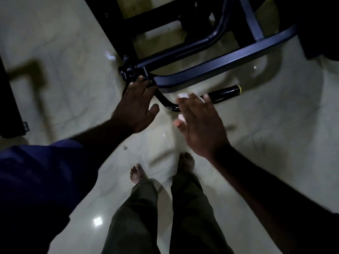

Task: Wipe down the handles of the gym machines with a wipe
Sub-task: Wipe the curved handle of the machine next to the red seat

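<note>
Head view, looking down: the black handle, with a yellow ring at its end, juts right from the dark machine frame. The left hand is spread wide, its fingertips touching the frame beside the handle's bend. The right hand lies over the handle's middle with fingers nearly straight. The white wipe peeps out beneath it, and blur hides whether the thumb pinches it. 2 bare feet stand on the pale floor.

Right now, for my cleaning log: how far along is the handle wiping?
Nothing looks provably done. In hand: right hand presses the white wipe on the black handle near its bend; left hand rests on the frame. Left: probably the handle's yellow-ringed end.
</note>
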{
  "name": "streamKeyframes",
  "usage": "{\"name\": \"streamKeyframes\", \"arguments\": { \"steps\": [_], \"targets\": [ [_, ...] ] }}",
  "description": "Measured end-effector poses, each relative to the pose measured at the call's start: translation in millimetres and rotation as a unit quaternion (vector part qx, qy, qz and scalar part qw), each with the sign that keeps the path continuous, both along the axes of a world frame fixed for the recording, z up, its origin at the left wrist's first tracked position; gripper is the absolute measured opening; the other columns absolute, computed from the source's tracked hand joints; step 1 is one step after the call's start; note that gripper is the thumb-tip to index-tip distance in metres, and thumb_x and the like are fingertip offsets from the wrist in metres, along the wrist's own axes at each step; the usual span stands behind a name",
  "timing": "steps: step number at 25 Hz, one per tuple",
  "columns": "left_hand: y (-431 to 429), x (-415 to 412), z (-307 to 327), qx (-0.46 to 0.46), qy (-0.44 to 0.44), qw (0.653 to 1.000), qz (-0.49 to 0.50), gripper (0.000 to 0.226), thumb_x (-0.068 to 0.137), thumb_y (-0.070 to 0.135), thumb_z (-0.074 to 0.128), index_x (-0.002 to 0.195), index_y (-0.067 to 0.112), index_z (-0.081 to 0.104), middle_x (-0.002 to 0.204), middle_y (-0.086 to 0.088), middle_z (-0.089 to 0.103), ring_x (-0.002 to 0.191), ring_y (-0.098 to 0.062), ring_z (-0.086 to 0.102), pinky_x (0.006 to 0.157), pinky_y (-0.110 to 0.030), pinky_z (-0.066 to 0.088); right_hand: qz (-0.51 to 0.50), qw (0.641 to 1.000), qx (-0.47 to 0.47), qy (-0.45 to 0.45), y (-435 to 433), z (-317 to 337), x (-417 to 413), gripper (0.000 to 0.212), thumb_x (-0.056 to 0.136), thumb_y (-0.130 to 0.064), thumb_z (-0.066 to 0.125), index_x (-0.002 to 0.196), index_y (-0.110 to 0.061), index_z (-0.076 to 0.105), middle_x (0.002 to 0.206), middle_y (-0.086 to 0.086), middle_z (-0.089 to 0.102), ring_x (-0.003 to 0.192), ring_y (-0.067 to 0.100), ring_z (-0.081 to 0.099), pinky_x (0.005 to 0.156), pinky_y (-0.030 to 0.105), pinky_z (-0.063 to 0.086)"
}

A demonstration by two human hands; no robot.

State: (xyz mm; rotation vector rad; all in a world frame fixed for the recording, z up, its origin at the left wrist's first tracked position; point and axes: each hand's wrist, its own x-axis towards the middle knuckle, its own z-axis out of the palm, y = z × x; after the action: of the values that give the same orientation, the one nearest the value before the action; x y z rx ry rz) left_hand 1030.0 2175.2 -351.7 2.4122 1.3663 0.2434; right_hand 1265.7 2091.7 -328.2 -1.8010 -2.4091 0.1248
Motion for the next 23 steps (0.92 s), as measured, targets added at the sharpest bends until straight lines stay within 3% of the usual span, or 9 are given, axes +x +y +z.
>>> {"name": "streamKeyframes", "arguments": {
  "steps": [3,7,13,16,18,19,20,22,23],
  "targets": [
    [25.9,47.6,10.4,-0.015,-0.09,0.996,-0.019,0.024,0.101,0.015,0.048,0.095,-0.001,0.065,0.1,-0.02,0.064,0.099,-0.032,0.057,0.087,-0.047,0.045,0.006,0.999,0.046,0.0,30.8,-4.4,24.4,0.041,0.106,-0.033,0.044,0.137,-0.011,0.057,0.117,0.007,0.068,0.114,0.03,0.061,0.127,0.046,0.02],
    [50.2,98.5,-3.0,-0.12,-0.015,0.991,0.059,0.05,0.092,0.032,0.029,0.11,0.006,0.068,0.118,-0.021,0.066,0.11,-0.04,0.062,0.091,-0.048,0.049,-0.153,0.984,0.092,0.007,43.5,-10.1,62.3,0.022,0.103,-0.024,0.046,0.107,-0.014,0.065,0.097,0.008,0.066,0.096,0.034,0.061,0.122,0.051,0.028],
    [46.3,102.6,-10.0,-0.148,-0.013,0.969,0.196,0.03,0.104,0.034,0.043,0.112,0.018,0.067,0.115,-0.011,0.071,0.11,-0.035,0.063,0.085,-0.042,0.051,-0.009,0.997,0.071,-0.031,46.6,-7.7,36.1,0.027,0.103,-0.031,0.043,0.096,-0.018,0.066,0.088,0.005,0.063,0.09,0.031,0.06,0.117,0.047,0.031],
    [49.2,105.5,-13.4,-0.154,-0.004,0.966,0.206,0.03,0.104,0.034,0.045,0.114,0.019,0.069,0.116,-0.009,0.072,0.11,-0.033,0.064,0.088,-0.04,0.049,-0.139,0.981,0.132,-0.04,50.6,-11.0,107.1,0.03,0.106,-0.025,0.044,0.093,-0.012,0.069,0.084,0.011,0.065,0.083,0.036,0.062,0.097,0.048,0.045],
    [48.4,106.0,-11.6,-0.163,0.007,0.968,0.193,0.035,0.101,0.037,0.042,0.113,0.02,0.07,0.115,-0.01,0.072,0.11,-0.034,0.065,0.088,-0.04,0.049,-0.251,0.953,0.156,0.063,38.6,-23.8,106.8,0.032,0.108,-0.015,0.045,0.093,-0.003,0.07,0.084,0.02,0.067,0.08,0.042,0.062,0.081,0.046,0.05],
    [49.4,106.8,-8.1,-0.172,0.007,0.965,0.197,0.038,0.098,0.039,0.04,0.112,0.022,0.07,0.115,-0.01,0.072,0.109,-0.035,0.065,0.088,-0.04,0.049,-0.34,0.912,0.129,0.191,34.8,-25.7,88.5,0.033,0.109,-0.014,0.044,0.104,0.002,0.072,0.095,0.023,0.072,0.089,0.041,0.065,0.081,0.041,0.049],
    [50.3,106.5,-6.3,-0.18,0.007,0.962,0.203,0.038,0.096,0.04,0.039,0.111,0.024,0.07,0.114,-0.009,0.072,0.109,-0.034,0.065,0.089,-0.04,0.05,-0.445,0.813,0.047,0.372,37.2,-22.5,63.9,0.04,0.111,-0.02,0.039,0.116,0.005,0.07,0.11,0.025,0.072,0.101,0.034,0.066,0.085,0.033,0.049],
    [50.1,107.3,-5.5,-0.183,-0.001,0.961,0.206,0.034,0.097,0.038,0.042,0.109,0.025,0.07,0.114,-0.006,0.072,0.109,-0.032,0.066,0.091,-0.039,0.05,-0.515,0.536,-0.08,0.664,55.9,-8.7,31.6,0.067,0.112,-0.039,0.022,0.119,0.013,0.065,0.116,0.027,0.071,0.102,0.024,0.069,0.086,0.022,0.05],
    [49.8,107.3,-7.2,-0.188,-0.004,0.959,0.21,0.031,0.099,0.036,0.044,0.109,0.025,0.07,0.114,-0.006,0.072,0.109,-0.031,0.065,0.092,-0.039,0.05,-0.529,0.439,-0.087,0.721,64.4,-9.2,29.2,0.075,0.112,-0.042,0.016,0.116,0.017,0.063,0.109,0.026,0.073,0.095,0.023,0.072,0.087,0.02,0.053]
  ]
}}
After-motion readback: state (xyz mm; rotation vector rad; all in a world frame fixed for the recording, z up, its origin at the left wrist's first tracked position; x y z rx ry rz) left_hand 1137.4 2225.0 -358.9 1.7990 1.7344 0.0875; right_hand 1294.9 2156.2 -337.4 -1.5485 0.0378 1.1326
